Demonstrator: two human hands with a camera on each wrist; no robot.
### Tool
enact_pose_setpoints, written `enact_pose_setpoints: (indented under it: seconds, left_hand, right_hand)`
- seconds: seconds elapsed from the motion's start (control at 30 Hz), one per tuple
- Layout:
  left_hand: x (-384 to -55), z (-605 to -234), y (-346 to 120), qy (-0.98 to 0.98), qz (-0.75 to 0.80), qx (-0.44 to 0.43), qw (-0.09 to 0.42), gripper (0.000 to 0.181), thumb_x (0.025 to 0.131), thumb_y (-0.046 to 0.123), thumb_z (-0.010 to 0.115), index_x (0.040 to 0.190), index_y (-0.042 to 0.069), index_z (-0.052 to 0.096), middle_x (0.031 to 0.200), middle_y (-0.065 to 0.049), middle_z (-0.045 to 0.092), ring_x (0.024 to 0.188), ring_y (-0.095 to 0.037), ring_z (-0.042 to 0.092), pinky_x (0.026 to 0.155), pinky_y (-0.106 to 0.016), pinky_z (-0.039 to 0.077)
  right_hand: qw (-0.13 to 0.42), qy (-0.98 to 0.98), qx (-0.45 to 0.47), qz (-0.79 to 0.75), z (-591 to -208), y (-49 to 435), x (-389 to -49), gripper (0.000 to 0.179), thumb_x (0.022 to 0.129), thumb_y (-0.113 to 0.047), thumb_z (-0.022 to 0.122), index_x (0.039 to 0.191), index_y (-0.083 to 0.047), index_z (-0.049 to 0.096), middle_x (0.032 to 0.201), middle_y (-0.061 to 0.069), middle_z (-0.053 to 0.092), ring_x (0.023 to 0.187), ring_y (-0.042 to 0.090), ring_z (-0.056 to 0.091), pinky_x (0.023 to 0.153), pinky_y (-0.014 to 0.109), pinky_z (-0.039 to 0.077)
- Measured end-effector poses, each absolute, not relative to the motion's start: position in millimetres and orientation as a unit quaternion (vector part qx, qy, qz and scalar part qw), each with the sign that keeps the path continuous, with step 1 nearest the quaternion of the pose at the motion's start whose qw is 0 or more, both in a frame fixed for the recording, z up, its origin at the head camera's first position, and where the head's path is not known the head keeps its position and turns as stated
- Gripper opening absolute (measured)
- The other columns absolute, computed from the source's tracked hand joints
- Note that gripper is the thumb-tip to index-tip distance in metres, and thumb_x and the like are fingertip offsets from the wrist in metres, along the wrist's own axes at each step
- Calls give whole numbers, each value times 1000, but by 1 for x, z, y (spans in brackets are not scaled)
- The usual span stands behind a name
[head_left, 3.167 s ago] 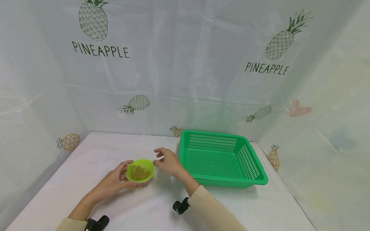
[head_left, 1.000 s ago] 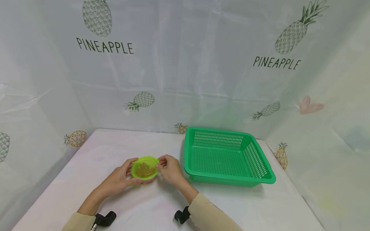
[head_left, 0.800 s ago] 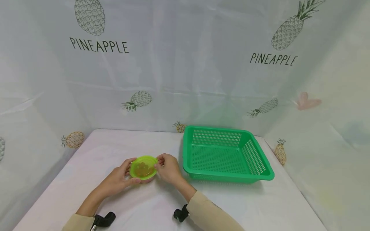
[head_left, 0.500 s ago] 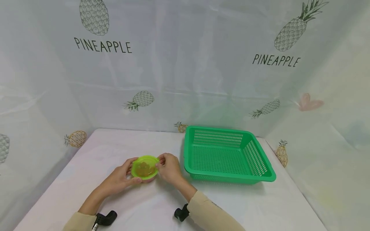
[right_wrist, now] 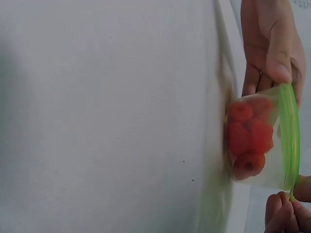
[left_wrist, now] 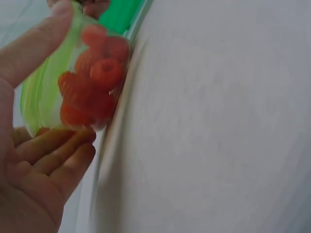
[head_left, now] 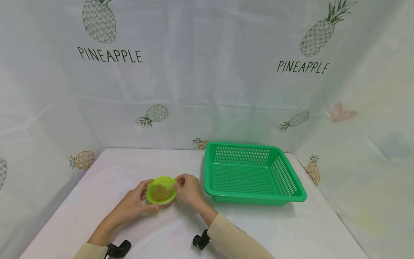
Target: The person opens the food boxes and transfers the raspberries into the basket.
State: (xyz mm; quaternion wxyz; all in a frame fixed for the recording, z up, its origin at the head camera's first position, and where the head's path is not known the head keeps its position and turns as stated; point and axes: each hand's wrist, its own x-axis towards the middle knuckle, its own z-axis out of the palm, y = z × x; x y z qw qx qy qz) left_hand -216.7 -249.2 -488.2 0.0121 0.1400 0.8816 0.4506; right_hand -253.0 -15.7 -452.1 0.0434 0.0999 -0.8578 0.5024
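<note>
Head view. Item: one clear tub (head_left: 167,205), with a yellow-green lid (head_left: 160,191); located between the two hands, left of centre on the table (head_left: 161,232). Left hand (head_left: 136,201): grip clamped round the tub's left side, thumb on the near side, fingers on the far side. Right hand (head_left: 189,189): grip closed in a pinch on the lid's right edge. Also listed: one green perforated basket (head_left: 255,198), on the table to the right of the right hand, apart from it; one hanging sheet (head_left: 207,72) behind, printed with pineapples and lettering.

Left wrist view. Contents of the tub: several red raspberries (left_wrist: 92,80), seen through the clear wall. The left thumb lies across the lid's rim; the other fingers are at the opposite side of the tub. Part of the right hand shows at the lid's far edge, with the basket beyond.

Right wrist view. Tub between the hands, lid side turned from the table surface. Left thumb touches one edge of the lid; right thumb and curled fingers meet at the opposite edge. Contact between tub base and table: cannot tell.
</note>
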Motion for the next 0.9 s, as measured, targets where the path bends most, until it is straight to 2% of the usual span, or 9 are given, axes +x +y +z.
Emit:
enact_pose_setpoints:
  seconds: [0.13,0.33,0.5,0.63,0.77,0.9]
  left_hand:
    - [-218,-493,-246,888,441,129,4,116,73,47,98,161,9,33,156,-20,54,142,-42,53,115,-65,43]
    - [-221,-497,-244,888,447,112,-16,107,72,46,98,156,15,39,148,-14,61,138,-36,56,112,-64,43]
    - [-221,-499,-244,886,451,107,-13,103,72,45,99,153,15,44,145,-10,64,137,-33,57,114,-62,42]
    - [-222,-499,-242,885,452,110,-16,102,70,46,100,151,15,47,142,-5,66,134,-29,59,112,-59,43]
    - [-223,-498,-241,879,463,108,-10,104,70,46,100,153,15,45,144,-7,65,136,-31,58,114,-60,42]
    - [-223,-497,-241,872,479,101,9,103,74,41,99,154,11,43,148,-11,61,142,-36,53,117,-62,40]
  right_hand:
    - [42,-859,95,502,-453,-16,-254,7,91,-4,81,97,-3,77,81,-3,66,75,4,57,68,19,53]
    - [38,-855,103,507,-454,-15,-254,9,91,-6,83,98,-3,77,82,-3,67,74,3,58,67,19,53]
    - [20,-852,104,513,-453,-12,-251,11,94,-8,80,103,-3,76,85,-3,67,77,4,59,69,19,53]
    - [-5,-840,106,533,-450,-7,-249,19,90,-4,78,108,0,75,91,1,68,81,8,61,70,20,54]
    - [-22,-837,103,538,-451,-3,-252,27,88,-4,82,113,0,75,97,4,69,82,8,62,68,20,54]
    - [-31,-844,107,525,-453,-2,-255,28,89,-6,85,114,-1,75,98,4,69,81,7,59,66,19,53]
